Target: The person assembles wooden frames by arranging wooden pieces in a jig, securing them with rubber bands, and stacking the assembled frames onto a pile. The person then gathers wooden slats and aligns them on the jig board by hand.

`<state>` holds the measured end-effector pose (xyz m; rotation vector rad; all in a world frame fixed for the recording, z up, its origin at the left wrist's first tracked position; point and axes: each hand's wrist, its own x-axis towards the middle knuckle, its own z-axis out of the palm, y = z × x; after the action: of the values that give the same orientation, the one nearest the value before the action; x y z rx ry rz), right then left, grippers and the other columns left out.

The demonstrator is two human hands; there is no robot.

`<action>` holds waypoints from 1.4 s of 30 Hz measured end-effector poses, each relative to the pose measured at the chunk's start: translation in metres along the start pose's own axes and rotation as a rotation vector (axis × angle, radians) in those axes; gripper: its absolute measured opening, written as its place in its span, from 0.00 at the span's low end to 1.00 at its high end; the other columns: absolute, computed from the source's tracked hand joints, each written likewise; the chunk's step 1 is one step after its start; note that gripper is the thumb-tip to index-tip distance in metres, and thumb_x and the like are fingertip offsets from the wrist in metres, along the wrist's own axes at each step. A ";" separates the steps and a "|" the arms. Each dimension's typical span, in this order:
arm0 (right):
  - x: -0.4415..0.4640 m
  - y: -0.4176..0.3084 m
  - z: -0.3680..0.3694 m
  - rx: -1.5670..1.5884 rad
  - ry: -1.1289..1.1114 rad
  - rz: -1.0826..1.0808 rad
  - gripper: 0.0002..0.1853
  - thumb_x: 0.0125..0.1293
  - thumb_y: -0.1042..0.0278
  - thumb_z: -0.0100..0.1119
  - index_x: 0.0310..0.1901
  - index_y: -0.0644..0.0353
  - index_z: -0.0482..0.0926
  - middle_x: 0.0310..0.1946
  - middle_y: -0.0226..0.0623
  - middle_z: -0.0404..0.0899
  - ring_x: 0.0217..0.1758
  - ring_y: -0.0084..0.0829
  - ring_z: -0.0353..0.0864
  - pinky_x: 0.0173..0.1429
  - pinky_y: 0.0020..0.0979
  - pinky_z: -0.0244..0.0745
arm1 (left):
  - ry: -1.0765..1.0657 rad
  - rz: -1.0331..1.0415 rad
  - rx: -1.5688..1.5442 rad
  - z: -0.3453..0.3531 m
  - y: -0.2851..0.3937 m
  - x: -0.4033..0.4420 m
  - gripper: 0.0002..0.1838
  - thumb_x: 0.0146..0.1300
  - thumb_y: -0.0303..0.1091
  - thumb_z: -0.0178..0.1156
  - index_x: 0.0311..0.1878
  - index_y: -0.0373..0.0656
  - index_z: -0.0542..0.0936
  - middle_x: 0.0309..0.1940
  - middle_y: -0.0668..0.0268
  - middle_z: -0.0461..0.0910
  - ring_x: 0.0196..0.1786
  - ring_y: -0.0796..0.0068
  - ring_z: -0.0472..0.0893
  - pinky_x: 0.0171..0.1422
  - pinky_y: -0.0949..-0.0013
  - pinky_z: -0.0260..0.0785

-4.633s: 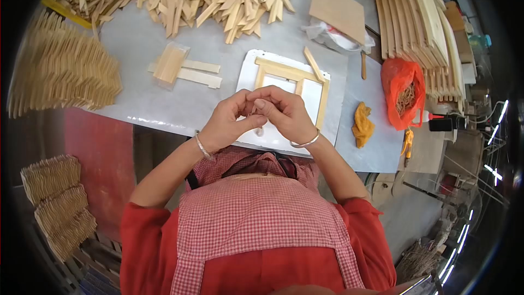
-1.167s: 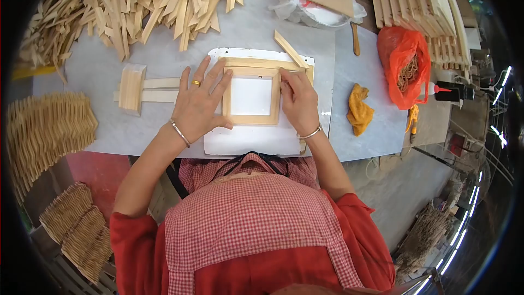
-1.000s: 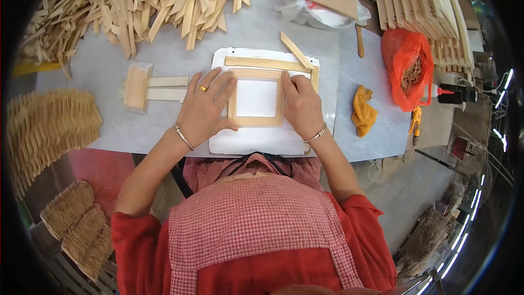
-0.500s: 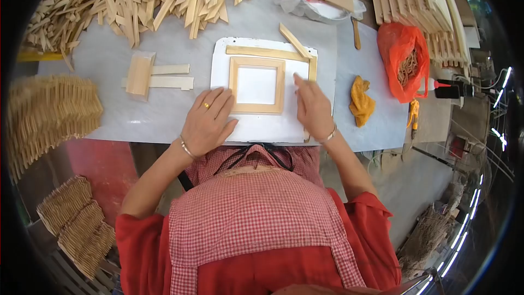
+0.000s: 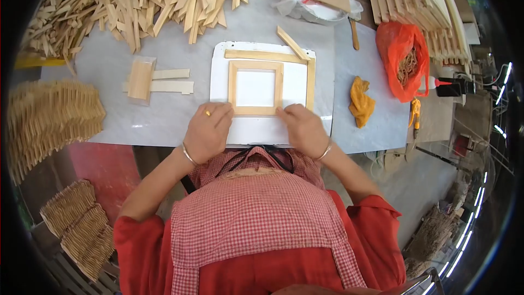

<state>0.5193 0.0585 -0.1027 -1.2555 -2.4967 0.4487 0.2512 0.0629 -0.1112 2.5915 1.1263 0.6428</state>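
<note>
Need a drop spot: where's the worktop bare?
Bare: worktop between wooden block and left hand; narrower strip between white board and yellow cloth. Crowded: far left, stick pile; right, red bag; on the board, wooden frame, left hand and right hand at its near corners.

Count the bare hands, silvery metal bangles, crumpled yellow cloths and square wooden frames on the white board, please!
Bare left hand, bare right hand: 2
Silvery metal bangles: 2
Crumpled yellow cloth: 1
Square wooden frame: 1
Total: 6

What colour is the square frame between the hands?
The frame is pale tan, clearest in the head view.
</note>
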 end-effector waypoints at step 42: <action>0.048 -0.012 -0.034 0.892 0.333 0.423 0.07 0.63 0.69 0.63 0.36 0.65 0.80 0.29 0.29 0.76 0.31 0.19 0.74 0.38 0.22 0.70 | 0.370 -0.614 -1.019 -0.029 -0.003 0.040 0.04 0.62 0.25 0.62 0.37 0.35 0.81 0.29 0.75 0.76 0.32 0.87 0.70 0.38 0.82 0.64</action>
<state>0.4971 0.0953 -0.0610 -1.2857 -1.4384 1.1708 0.2592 0.0954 -0.0749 1.2326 1.1618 1.1556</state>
